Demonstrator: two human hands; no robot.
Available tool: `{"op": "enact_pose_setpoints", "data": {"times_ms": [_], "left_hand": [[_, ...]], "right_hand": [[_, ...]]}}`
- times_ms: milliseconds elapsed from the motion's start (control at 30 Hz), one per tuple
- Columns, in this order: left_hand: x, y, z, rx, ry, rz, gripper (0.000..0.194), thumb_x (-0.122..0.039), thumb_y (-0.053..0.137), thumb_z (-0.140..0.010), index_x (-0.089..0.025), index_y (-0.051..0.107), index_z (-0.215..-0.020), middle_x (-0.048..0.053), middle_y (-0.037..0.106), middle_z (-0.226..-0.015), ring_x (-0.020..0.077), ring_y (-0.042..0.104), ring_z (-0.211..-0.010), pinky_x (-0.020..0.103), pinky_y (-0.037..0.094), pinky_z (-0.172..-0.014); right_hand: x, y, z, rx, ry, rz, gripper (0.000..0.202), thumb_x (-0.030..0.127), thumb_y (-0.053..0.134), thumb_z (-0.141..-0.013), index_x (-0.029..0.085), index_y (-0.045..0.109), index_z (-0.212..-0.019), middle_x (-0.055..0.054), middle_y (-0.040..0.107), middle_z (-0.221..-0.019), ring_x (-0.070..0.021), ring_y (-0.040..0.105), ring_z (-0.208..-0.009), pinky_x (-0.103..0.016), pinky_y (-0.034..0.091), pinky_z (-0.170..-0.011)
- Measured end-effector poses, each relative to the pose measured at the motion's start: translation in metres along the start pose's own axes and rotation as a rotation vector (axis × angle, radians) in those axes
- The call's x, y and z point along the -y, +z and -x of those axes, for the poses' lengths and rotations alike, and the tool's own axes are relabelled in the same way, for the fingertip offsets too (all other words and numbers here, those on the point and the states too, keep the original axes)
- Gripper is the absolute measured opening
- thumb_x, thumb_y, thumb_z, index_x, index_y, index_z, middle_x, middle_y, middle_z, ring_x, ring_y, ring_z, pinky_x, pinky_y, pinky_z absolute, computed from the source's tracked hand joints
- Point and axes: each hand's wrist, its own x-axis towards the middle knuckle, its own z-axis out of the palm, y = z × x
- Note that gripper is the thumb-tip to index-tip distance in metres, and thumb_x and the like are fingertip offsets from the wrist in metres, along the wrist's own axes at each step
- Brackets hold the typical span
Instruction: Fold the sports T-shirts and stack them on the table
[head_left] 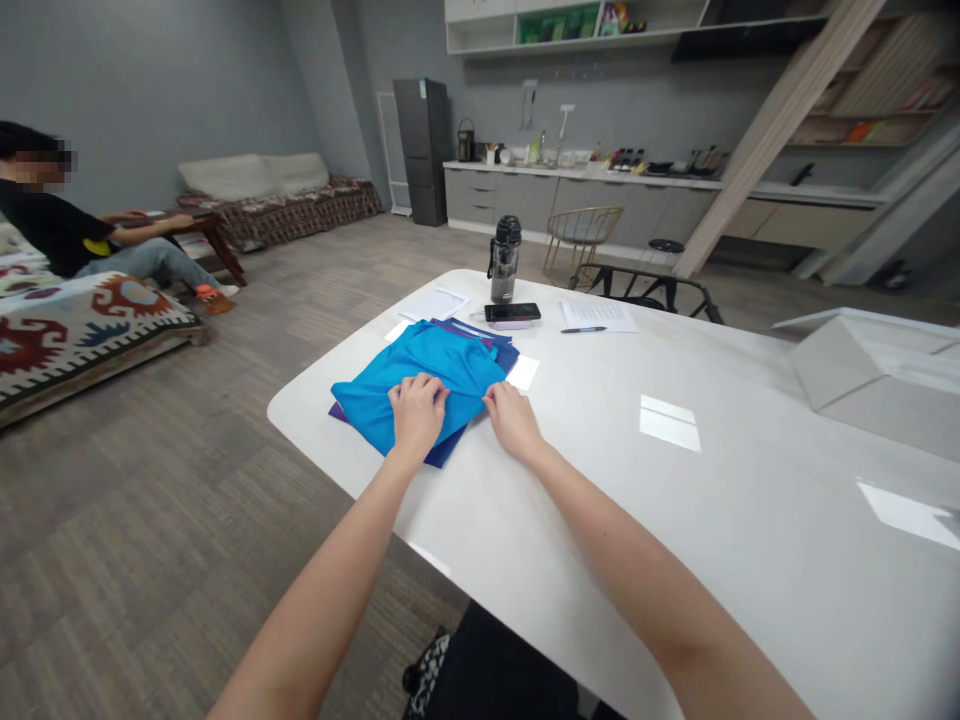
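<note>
A bright blue cloth lies rumpled over darker purple and navy cloth near the left end of the white table. On its near part rests my left hand, fingers curled and closed on the blue fabric. My right hand pinches the right edge of the same cloth between thumb and fingers. The undersides of the fingertips are hidden.
Behind the cloth stand a dark bottle and a phone. Printed paper with a pen lies further right. A white box sits at the right. A person sits far left.
</note>
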Motion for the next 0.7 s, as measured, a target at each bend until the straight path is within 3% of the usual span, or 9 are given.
{"op": "enact_pose_setpoints", "data": {"times_ms": [167, 367, 533, 600, 700], "left_hand": [[-0.080, 0.024, 0.000, 0.076, 0.173, 0.128, 0.018, -0.035, 0.051, -0.102, -0.025, 0.065, -0.097, 0.008, 0.070, -0.109, 0.0270, 0.056, -0.108, 0.043, 0.033, -0.096], [-0.219, 0.069, -0.002, 0.213, 0.405, 0.304, 0.014, -0.031, 0.054, -0.101, -0.024, 0.064, -0.097, 0.006, 0.071, -0.106, 0.0239, 0.058, -0.106, 0.040, 0.033, -0.094], [-0.327, 0.103, 0.013, 0.351, 0.561, 0.443, 0.012, -0.029, 0.055, -0.100, -0.023, 0.065, -0.097, 0.005, 0.071, -0.108, 0.0235, 0.059, -0.108, 0.038, 0.036, -0.094], [-0.352, 0.110, 0.020, 0.415, 0.620, 0.484, 0.013, -0.030, 0.055, -0.100, -0.023, 0.066, -0.098, 0.005, 0.071, -0.108, 0.0235, 0.060, -0.108, 0.038, 0.037, -0.094], [-0.362, 0.115, 0.018, 0.471, 0.676, 0.471, 0.015, -0.030, 0.054, -0.099, -0.023, 0.067, -0.099, 0.006, 0.071, -0.109, 0.0247, 0.061, -0.109, 0.039, 0.039, -0.096]], "right_hand": [[-0.064, -0.056, 0.059, -0.088, 0.101, -0.027, 0.019, 0.030, 0.040, -0.105, 0.023, 0.057, -0.098, -0.009, 0.064, -0.104, -0.0245, 0.060, -0.097, -0.035, 0.043, -0.082], [-0.164, -0.132, 0.136, -0.215, 0.349, 0.013, 0.021, 0.034, 0.040, -0.103, 0.022, 0.057, -0.100, -0.008, 0.064, -0.105, -0.0225, 0.061, -0.090, -0.033, 0.044, -0.077], [-0.251, -0.195, 0.187, -0.297, 0.535, 0.044, 0.019, 0.035, 0.043, -0.100, 0.022, 0.056, -0.096, -0.009, 0.065, -0.101, -0.0230, 0.060, -0.089, -0.033, 0.043, -0.077], [-0.280, -0.216, 0.200, -0.309, 0.578, 0.035, 0.017, 0.034, 0.045, -0.098, 0.021, 0.056, -0.093, -0.008, 0.065, -0.097, -0.0227, 0.060, -0.088, -0.033, 0.043, -0.077], [-0.309, -0.236, 0.212, -0.293, 0.605, -0.013, 0.017, 0.035, 0.048, -0.096, 0.021, 0.057, -0.092, -0.007, 0.066, -0.095, -0.0213, 0.059, -0.086, -0.032, 0.044, -0.078]]}}
